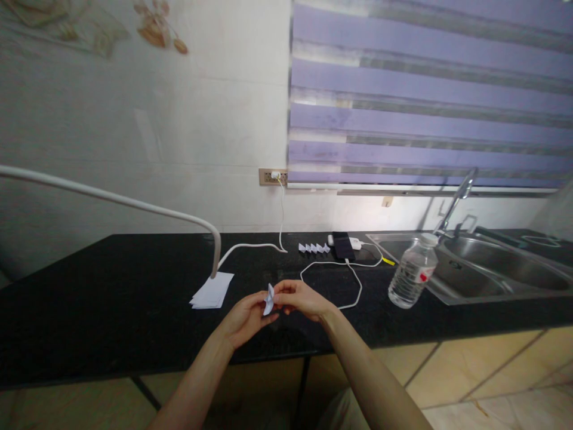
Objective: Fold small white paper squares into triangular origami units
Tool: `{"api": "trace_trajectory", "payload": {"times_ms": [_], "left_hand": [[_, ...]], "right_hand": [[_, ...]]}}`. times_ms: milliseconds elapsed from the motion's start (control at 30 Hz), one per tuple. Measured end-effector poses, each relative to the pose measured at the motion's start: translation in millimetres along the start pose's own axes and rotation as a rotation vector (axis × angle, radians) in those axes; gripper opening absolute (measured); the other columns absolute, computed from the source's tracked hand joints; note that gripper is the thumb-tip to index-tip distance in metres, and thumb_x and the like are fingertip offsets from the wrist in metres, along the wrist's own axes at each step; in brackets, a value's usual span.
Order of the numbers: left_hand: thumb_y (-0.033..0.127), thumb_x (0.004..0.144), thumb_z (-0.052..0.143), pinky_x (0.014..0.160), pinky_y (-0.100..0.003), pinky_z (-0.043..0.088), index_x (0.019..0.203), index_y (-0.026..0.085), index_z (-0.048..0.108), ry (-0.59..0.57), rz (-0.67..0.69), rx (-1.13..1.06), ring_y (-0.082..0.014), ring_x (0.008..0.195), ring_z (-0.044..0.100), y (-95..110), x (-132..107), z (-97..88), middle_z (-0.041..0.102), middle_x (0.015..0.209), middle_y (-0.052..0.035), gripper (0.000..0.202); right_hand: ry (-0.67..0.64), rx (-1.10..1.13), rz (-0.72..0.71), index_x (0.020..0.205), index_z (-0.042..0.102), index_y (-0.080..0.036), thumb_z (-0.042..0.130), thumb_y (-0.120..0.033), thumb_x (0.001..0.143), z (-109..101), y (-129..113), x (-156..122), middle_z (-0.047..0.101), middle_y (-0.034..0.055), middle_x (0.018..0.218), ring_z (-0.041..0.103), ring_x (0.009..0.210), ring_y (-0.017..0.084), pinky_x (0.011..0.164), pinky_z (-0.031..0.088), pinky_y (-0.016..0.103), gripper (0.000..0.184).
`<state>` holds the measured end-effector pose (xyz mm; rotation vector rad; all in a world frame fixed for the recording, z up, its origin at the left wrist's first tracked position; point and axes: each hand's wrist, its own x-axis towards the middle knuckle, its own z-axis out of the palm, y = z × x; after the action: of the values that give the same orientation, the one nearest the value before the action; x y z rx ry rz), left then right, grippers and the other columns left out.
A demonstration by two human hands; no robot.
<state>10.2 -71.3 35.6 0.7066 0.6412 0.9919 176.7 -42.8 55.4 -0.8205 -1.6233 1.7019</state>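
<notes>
Your left hand (245, 319) and right hand (301, 298) are meeting just above the near edge of the black counter (111, 298), both closing their fingertips on a small folded paper piece (269, 299). You are holding it upright and clear of the surface, probably so that both sides are staying within reach of the fingers. A stack of paper sheets (212, 292) is lying to the left, within easy reach; a row of folded pieces (314, 247) is sitting farther back, beside a phone (342, 245). A water bottle (412, 272) is standing to the right, at the rim of the sink (492, 269). Your fingers are hiding the piece's lower folds, and its exact shape is proving too small to make out.
</notes>
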Motion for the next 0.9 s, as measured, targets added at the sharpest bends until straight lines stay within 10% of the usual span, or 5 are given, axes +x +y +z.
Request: {"api": "trace_trajectory", "payload": {"times_ms": [233, 400, 567, 900], "left_hand": [[0.020, 0.075, 0.056, 0.074, -0.031, 0.047, 0.078, 0.013, 0.065, 0.015, 0.023, 0.058, -0.0150, 0.077, 0.058, 3.5, 8.9, 3.5, 0.063, 0.077, -0.0054, 0.012], [0.019, 0.070, 0.061, 0.066, -0.025, 0.047, 0.069, 0.013, 0.064, 0.211, 0.212, 0.094, -0.0106, 0.065, 0.055, 5.4, 38.8, 0.5, 0.060, 0.068, -0.0014, 0.006], [0.020, 0.068, 0.063, 0.066, -0.026, 0.047, 0.068, 0.014, 0.063, 0.170, 0.248, 0.016, -0.0105, 0.065, 0.054, 2.3, 76.7, -1.0, 0.060, 0.068, -0.0005, 0.006], [0.017, 0.071, 0.060, 0.073, -0.027, 0.047, 0.069, 0.015, 0.063, 0.218, 0.255, -0.071, -0.0112, 0.072, 0.056, 1.6, 89.7, -10.3, 0.060, 0.071, 0.0003, 0.004]], "right_hand": [[0.052, -0.089, -0.043, 0.082, 0.062, -0.015, 0.059, -0.030, 0.071, -12.6, 9.8, 10.0, 0.058, -0.0005, 0.067, 0.050, 0.054, 0.007, 0.050, 0.038, 0.019, 0.019], [0.545, -0.759, -0.098, 0.115, 0.053, -0.014, 0.040, -0.014, 0.079, -100.4, 11.7, 10.3, 0.062, 0.0079, 0.093, 0.056, 0.080, 0.015, 0.070, 0.043, 0.026, 0.038], [0.761, -1.325, 0.289, 0.129, 0.041, -0.018, 0.035, -0.009, 0.081, -195.2, 11.9, 5.6, 0.055, 0.0140, 0.106, 0.054, 0.099, 0.021, 0.080, 0.040, 0.029, 0.049], [0.795, -1.607, 0.474, 0.124, 0.046, -0.028, 0.037, -0.017, 0.082, -241.4, 6.3, 37.9, 0.052, 0.0137, 0.107, 0.053, 0.099, 0.026, 0.076, 0.040, 0.034, 0.044]]}}
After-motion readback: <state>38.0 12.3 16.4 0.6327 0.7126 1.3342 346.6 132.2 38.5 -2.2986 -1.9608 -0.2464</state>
